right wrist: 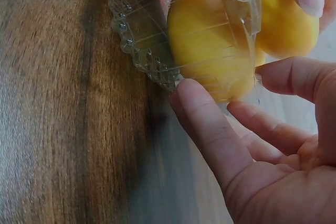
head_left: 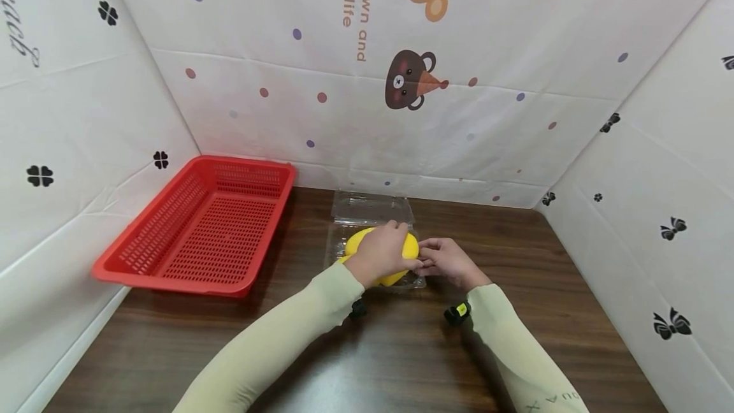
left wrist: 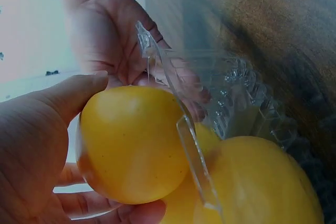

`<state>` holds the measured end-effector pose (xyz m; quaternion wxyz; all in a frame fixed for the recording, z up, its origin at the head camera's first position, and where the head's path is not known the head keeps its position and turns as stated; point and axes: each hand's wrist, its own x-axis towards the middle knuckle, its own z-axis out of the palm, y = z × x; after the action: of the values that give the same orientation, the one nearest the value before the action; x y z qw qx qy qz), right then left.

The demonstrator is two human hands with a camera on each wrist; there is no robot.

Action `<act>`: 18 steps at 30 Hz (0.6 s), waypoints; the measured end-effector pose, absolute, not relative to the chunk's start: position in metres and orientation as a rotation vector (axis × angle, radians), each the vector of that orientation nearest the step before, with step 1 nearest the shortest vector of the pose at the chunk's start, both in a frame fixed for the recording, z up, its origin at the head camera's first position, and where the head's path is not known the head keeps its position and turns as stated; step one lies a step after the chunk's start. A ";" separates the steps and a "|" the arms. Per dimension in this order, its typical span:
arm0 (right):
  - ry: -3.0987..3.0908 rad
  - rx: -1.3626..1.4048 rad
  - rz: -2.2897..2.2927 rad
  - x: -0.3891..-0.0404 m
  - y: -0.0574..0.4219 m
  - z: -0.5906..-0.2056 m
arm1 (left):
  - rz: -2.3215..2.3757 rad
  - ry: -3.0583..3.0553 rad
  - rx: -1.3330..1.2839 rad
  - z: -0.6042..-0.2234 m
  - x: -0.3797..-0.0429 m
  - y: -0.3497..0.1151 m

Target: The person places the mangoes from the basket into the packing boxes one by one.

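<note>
In the head view my left hand [head_left: 381,252] lies over several yellow fruits in a clear plastic clamshell box [head_left: 338,234], whose lid stands open at the back. The left wrist view shows that hand gripping a smooth yellow mango-like fruit [left wrist: 134,145] between thumb and fingers, beside the box's thin upright edge. Other yellow fruits [left wrist: 257,182] lie past that edge. My right hand [head_left: 447,261] is at the box's right side. From the right wrist, its thumb and fingers are seen pinching the box's clear rim [right wrist: 252,19], with a yellow fruit [right wrist: 202,40] behind the plastic.
A red perforated plastic basket [head_left: 260,260] stands to the left on the dark wooden table [head_left: 487,228]. White printed sheets [head_left: 258,126] form walls at the back and both sides. A small black-and-yellow device [head_left: 457,313] is by the right cuff.
</note>
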<state>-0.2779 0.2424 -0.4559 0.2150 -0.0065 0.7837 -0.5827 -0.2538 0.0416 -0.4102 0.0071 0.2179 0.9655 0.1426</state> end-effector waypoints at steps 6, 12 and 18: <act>2.168 -0.022 -1.616 -0.278 0.243 -0.455 | 0.388 3.008 0.729 -0.409 -0.251 0.041; 2.154 -0.018 -1.628 -0.278 0.244 -0.456 | 0.388 2.969 0.766 -0.405 -0.250 0.039; 2.157 -0.025 -1.626 -0.279 0.244 -0.457 | 0.449 2.953 0.708 -0.404 -0.250 0.041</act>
<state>-0.2791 0.2442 -0.4572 0.2182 -0.0092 0.7792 -0.5875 -0.2503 0.0412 -0.4039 0.0360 0.2306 0.9613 0.1463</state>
